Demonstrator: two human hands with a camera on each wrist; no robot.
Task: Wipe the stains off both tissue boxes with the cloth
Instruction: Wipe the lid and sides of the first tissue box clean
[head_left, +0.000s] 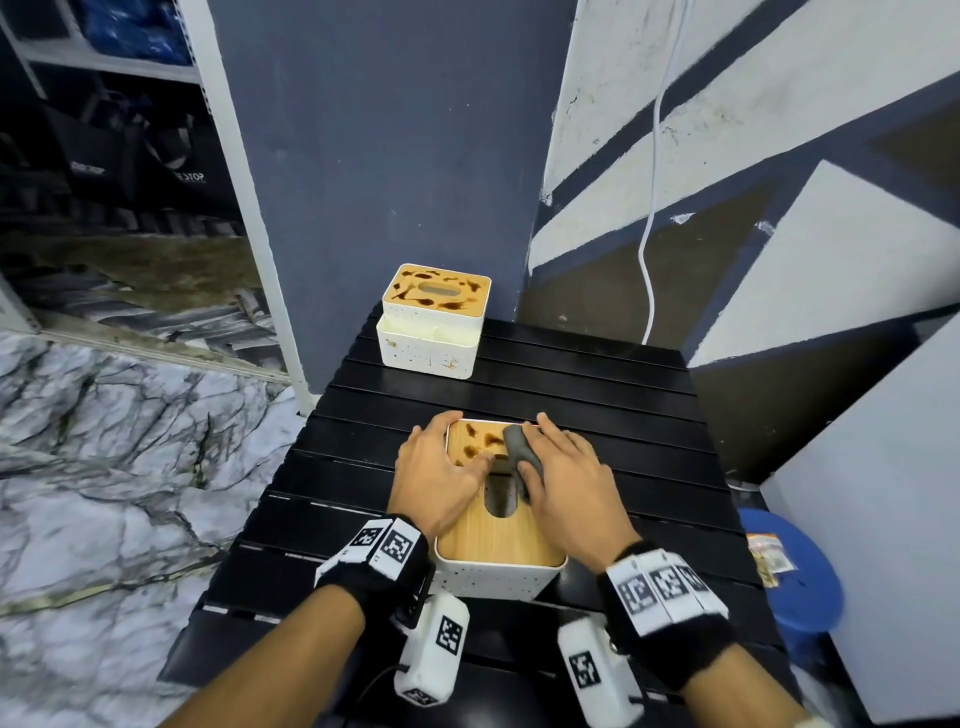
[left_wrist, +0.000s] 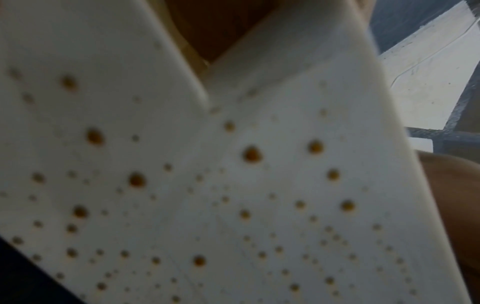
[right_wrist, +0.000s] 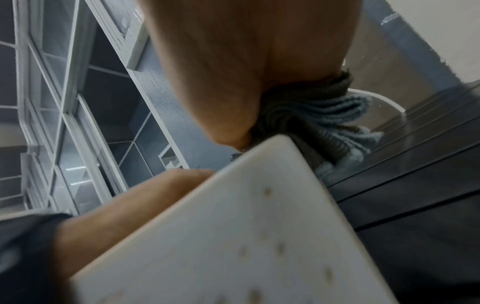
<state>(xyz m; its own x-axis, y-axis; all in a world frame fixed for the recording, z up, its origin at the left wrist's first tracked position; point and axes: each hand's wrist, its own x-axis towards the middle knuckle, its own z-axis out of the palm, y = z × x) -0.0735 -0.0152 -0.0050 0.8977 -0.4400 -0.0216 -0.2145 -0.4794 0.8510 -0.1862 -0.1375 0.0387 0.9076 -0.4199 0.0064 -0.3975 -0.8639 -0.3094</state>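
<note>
Stains mark both tissue boxes on the black slatted desk (head_left: 597, 395), two boxes in all, each white with a wooden lid and an oval slot. The near box (head_left: 498, 540) sits at the desk's middle, its lid clean on the near half and carrying about four dark brown blotches on the far half; brown specks dot its white side (left_wrist: 233, 185). The far box (head_left: 434, 322) stands at the desk's back left corner against the blue wall, its lid blotched nearly all over, with a few specks on its front. There is one cloth (head_left: 522, 452), dark grey and bunched up, lying on the near box's lid by the slot. The right hand (head_left: 566, 483) presses it down with fingers curled over it, while the left hand (head_left: 441, 473) lies spread flat across the lid's left edge, steadying the box.
</note>
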